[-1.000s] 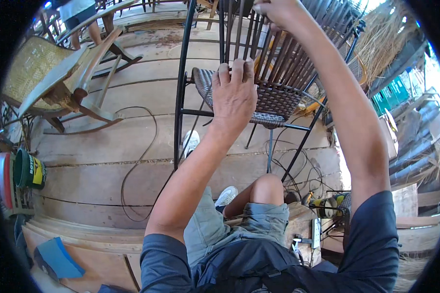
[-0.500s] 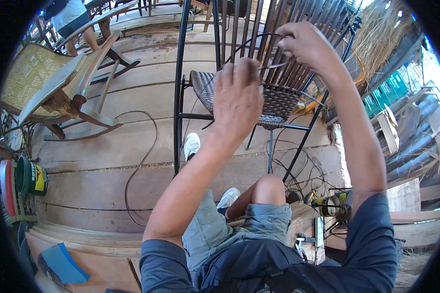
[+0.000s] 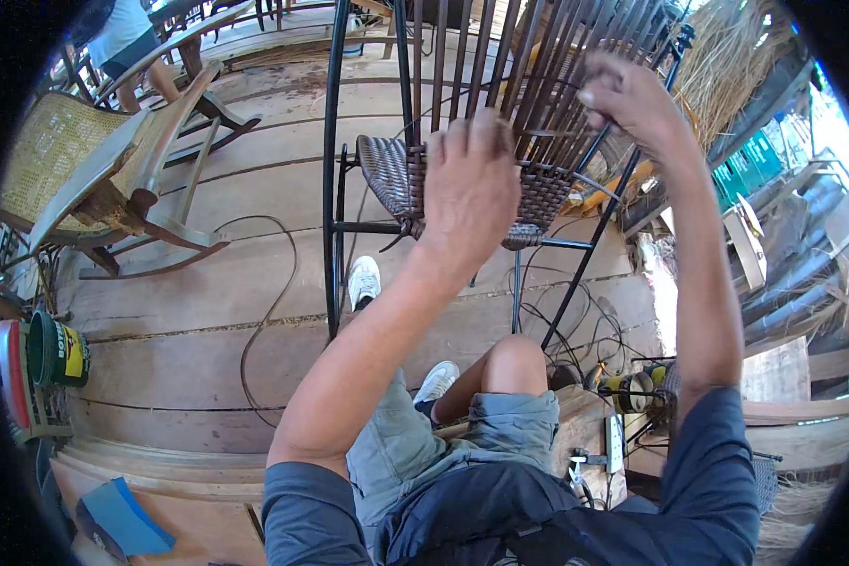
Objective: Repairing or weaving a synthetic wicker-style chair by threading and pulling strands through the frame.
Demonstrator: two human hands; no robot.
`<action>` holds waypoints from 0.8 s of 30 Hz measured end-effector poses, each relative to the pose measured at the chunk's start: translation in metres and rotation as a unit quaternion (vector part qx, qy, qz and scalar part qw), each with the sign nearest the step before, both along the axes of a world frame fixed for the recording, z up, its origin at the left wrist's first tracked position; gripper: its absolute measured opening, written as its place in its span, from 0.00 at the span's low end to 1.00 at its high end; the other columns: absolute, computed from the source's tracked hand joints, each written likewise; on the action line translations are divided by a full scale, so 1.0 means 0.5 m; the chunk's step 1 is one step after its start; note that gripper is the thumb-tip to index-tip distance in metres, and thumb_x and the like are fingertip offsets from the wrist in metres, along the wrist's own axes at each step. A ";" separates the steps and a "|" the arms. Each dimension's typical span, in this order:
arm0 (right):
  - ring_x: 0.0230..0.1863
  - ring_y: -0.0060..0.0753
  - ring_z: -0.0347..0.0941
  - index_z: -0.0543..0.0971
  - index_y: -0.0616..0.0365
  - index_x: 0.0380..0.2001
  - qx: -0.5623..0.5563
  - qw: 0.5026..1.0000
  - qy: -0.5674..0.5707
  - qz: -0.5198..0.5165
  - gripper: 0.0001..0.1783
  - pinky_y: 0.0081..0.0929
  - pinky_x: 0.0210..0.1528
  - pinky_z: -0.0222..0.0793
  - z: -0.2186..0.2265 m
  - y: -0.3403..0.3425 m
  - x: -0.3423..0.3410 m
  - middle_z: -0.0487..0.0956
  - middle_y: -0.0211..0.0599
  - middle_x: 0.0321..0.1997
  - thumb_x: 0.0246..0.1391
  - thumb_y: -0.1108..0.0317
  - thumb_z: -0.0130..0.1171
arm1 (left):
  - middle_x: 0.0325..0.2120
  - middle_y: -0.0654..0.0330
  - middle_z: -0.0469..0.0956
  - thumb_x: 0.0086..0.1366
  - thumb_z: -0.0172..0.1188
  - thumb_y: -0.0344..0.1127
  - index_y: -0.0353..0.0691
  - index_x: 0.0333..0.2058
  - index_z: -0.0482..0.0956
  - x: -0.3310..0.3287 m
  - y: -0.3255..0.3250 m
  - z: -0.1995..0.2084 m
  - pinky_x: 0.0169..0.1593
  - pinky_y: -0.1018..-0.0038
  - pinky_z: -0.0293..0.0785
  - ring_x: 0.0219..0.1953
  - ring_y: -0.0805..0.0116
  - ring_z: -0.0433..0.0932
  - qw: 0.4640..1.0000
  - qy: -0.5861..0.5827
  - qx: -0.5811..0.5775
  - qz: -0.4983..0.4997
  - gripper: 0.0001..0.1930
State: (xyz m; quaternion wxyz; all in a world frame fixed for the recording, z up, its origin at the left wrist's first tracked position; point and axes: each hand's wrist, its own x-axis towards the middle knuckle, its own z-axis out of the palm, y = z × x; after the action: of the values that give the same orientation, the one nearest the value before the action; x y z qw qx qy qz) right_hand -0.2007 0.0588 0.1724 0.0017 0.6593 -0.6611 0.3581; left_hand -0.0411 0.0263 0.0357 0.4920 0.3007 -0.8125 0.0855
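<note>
A half-woven chair with a black metal frame stands before me. Long brown flat strips rise from it, and the finished weave shows beside my left hand. My left hand is up against the weave and the strips, its back toward me; its fingertips are hidden behind the hand and slightly blurred. Higher and to the right, my right hand is closed, thumb against fingers, at the end of a thin dark weaving strip. Motion blurs its fingers a little.
A rocking chair with cane panels stands at left, near a green bucket. A loose strip curls over the plank floor. Tangled strands lie by the chair's right legs. A power strip lies near my right side.
My right hand has moved right and slightly down, drawing away from my left. My left hand has shifted slightly right and down. The whole view has moved a little.
</note>
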 end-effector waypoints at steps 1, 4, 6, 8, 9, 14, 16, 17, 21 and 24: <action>0.20 0.18 0.69 0.76 0.64 0.41 0.125 0.990 0.049 -0.031 0.14 0.17 0.22 0.64 0.010 0.015 -0.015 0.73 0.33 0.18 0.50 0.72 0.50 | 0.43 0.57 0.64 0.49 0.56 0.36 0.34 0.43 0.71 -0.003 0.010 -0.002 0.47 0.64 0.61 0.44 0.59 0.65 1.000 0.003 -0.027 -0.008 0.21; 0.20 0.18 0.70 0.74 0.63 0.43 0.125 0.983 0.124 -0.055 0.16 0.16 0.23 0.65 0.059 -0.046 0.013 0.75 0.35 0.21 0.50 0.73 0.51 | 0.42 0.57 0.65 0.50 0.54 0.34 0.35 0.43 0.71 -0.035 0.010 0.001 0.45 0.64 0.62 0.42 0.59 0.66 1.000 -0.005 -0.030 -0.006 0.19; 0.22 0.25 0.72 0.76 0.67 0.35 0.061 0.991 0.085 -0.085 0.11 0.24 0.24 0.67 0.080 -0.061 0.090 0.76 0.41 0.21 0.48 0.74 0.52 | 0.41 0.57 0.66 0.51 0.51 0.32 0.33 0.43 0.71 -0.044 0.011 0.000 0.43 0.64 0.63 0.40 0.59 0.67 0.999 -0.008 -0.020 0.029 0.19; 0.23 0.33 0.75 0.78 0.70 0.27 -0.002 0.992 0.048 -0.113 0.09 0.32 0.26 0.69 0.076 -0.068 0.093 0.77 0.47 0.21 0.47 0.74 0.53 | 0.41 0.56 0.66 0.50 0.51 0.32 0.32 0.43 0.71 -0.063 0.010 0.008 0.43 0.64 0.63 0.39 0.58 0.67 0.998 -0.028 -0.010 0.048 0.19; 0.24 0.32 0.75 0.78 0.69 0.28 -0.115 0.984 0.086 -0.101 0.09 0.32 0.27 0.69 0.050 -0.083 0.062 0.77 0.45 0.21 0.47 0.74 0.52 | 0.41 0.56 0.66 0.50 0.51 0.32 0.31 0.42 0.71 -0.071 0.012 0.011 0.43 0.64 0.63 0.39 0.58 0.67 0.997 -0.047 -0.001 0.066 0.19; 0.19 0.15 0.67 0.72 0.60 0.48 -0.118 0.986 -0.115 -0.011 0.19 0.13 0.20 0.61 -0.061 0.023 0.027 0.73 0.29 0.20 0.51 0.71 0.52 | 0.42 0.57 0.65 0.50 0.53 0.33 0.31 0.41 0.72 -0.031 0.021 -0.014 0.43 0.66 0.63 0.41 0.59 0.66 0.999 -0.048 0.009 -0.012 0.18; 0.20 0.18 0.68 0.73 0.62 0.46 0.033 0.996 -0.075 -0.028 0.19 0.17 0.22 0.63 0.007 0.053 -0.006 0.74 0.30 0.20 0.50 0.69 0.53 | 0.42 0.56 0.64 0.50 0.53 0.33 0.32 0.42 0.71 -0.036 0.022 0.009 0.43 0.66 0.63 0.41 0.59 0.66 0.999 -0.027 -0.014 -0.029 0.18; 0.21 0.22 0.68 0.74 0.64 0.45 0.178 0.982 -0.037 -0.045 0.19 0.22 0.24 0.66 0.030 0.069 -0.016 0.75 0.31 0.21 0.49 0.67 0.55 | 0.42 0.56 0.64 0.50 0.53 0.33 0.33 0.42 0.71 -0.039 0.029 0.018 0.43 0.66 0.63 0.41 0.59 0.66 0.998 -0.007 -0.042 -0.048 0.19; 0.20 0.14 0.67 0.73 0.58 0.47 0.069 0.993 -0.003 -0.092 0.18 0.13 0.23 0.64 0.059 -0.009 -0.075 0.72 0.27 0.21 0.51 0.69 0.54 | 0.43 0.57 0.64 0.50 0.54 0.33 0.34 0.45 0.70 -0.068 0.027 0.015 0.43 0.66 0.62 0.40 0.60 0.65 0.997 -0.064 -0.042 -0.008 0.21; 0.24 0.28 0.74 0.78 0.67 0.29 -0.025 0.988 -0.065 -0.136 0.10 0.30 0.32 0.69 0.043 -0.036 -0.002 0.77 0.40 0.21 0.46 0.72 0.52 | 0.46 0.57 0.64 0.51 0.54 0.34 0.34 0.45 0.70 -0.080 0.020 0.012 0.40 0.66 0.62 0.41 0.60 0.65 0.995 -0.098 -0.029 0.003 0.21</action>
State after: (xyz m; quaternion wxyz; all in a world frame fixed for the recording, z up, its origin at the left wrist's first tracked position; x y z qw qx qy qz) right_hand -0.2017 0.0406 0.1939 0.0235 0.5380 -0.7345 0.4129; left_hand -0.0813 0.0365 0.0419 0.4182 0.2794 -0.8530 0.1396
